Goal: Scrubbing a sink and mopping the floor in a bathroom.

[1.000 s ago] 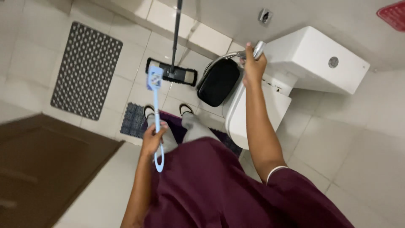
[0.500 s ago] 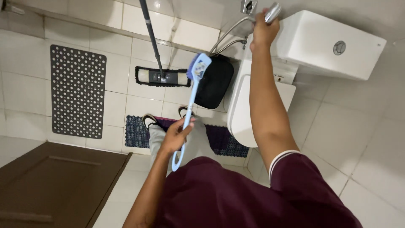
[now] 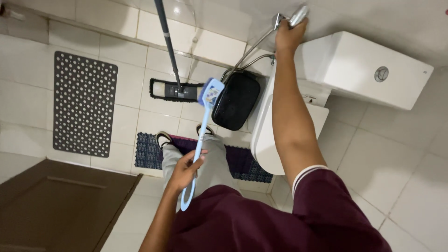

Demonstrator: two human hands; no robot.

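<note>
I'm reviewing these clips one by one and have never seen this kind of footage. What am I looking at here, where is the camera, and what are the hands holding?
There is no machine: a person wears one camera on the head, looking down at their own body and hands in a tiled bathroom. The left hand grips a light blue toilet brush by its long handle. The right hand reaches up to a chrome spray nozzle on the wall, above the white toilet. On the floor lie a black dustbin, a flat mop, a grey perforated mat and a dark foot mat.
</note>
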